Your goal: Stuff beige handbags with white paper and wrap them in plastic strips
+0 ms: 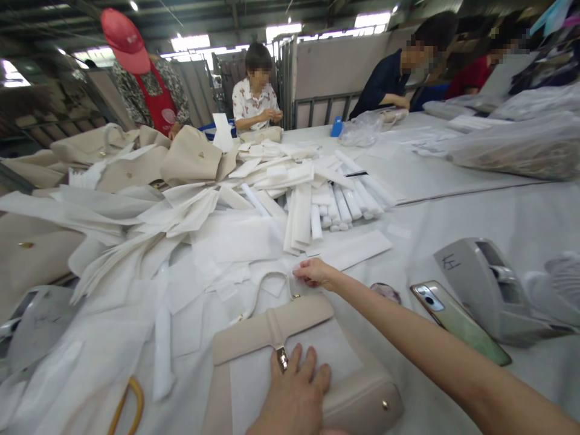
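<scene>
head view: beige handbag (244, 341) lay beneath left hand (296, 386), fingers spread; handle (273, 274) beside right hand (315, 273), fingers pressed together, contents unclear.

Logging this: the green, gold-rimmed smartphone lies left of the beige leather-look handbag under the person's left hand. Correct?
Wrong side: the head view shows the green, gold-rimmed smartphone right of the beige leather-look handbag under the left hand.
</scene>
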Tool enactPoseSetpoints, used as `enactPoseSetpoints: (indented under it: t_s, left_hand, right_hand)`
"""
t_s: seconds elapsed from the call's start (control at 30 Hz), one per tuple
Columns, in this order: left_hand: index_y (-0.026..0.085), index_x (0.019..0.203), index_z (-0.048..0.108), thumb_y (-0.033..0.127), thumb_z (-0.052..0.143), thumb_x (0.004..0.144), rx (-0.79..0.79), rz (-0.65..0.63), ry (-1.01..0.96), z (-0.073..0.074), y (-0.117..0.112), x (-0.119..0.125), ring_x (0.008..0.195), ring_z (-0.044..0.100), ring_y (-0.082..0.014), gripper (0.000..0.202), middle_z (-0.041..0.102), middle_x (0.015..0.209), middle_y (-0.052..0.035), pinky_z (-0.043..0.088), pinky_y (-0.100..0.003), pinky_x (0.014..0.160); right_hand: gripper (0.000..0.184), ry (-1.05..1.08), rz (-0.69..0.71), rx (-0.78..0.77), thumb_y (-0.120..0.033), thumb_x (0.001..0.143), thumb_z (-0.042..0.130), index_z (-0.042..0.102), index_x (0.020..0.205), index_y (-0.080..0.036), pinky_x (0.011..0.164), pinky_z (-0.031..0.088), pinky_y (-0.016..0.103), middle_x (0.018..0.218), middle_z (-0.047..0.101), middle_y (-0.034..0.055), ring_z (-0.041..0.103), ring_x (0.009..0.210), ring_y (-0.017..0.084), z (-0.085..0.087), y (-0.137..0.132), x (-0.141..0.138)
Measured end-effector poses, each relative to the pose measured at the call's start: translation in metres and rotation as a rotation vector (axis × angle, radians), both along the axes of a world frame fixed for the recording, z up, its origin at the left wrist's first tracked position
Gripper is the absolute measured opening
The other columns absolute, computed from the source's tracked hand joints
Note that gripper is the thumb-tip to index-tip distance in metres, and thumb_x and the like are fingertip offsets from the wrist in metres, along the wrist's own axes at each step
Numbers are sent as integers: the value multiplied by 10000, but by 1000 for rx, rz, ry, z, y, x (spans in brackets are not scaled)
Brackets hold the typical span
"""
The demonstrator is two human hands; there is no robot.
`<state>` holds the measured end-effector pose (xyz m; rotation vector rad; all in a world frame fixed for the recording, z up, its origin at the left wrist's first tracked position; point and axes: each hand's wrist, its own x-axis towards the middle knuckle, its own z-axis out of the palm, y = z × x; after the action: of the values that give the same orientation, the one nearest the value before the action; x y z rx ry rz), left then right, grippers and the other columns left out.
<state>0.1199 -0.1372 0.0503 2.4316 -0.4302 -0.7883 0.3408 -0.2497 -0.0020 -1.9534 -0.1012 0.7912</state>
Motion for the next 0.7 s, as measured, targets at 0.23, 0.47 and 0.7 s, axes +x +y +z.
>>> enactPoseSetpoints:
  t_s: [0.23,0.47,0.7]
  left_hand:
    - [325,1309,481,829,505,641,101,26,-178,2,-9,-9,1339,351,-371,837,436,1448,-99,228,-672,1069]
    - [295,1362,388,469,732,699,378,72,-510,-22,65,-108,1132,558,-312,767,551,1329,-107,454,-488,926]
    - [223,989,513,441,595,835,534,247,-381,-10,81,-122,891,599,-226,279,605,983,-45,458,-335,748]
  right_hand:
    - [396,-242,110,63,-423,786,678,646,1096,-180,827,463,301,994,675,53,606,906,189,72,-70,-70]
    - [647,-671,669,-268,-294,603,860,591,1187,-219,926,439,410,1147,581,102,540,1046,275,102,-122,-189]
    - [639,-933,609,-274,-312,677,810,519,1221,-144,906,444,402,1117,574,140,532,1022,270,48,-108,-198]
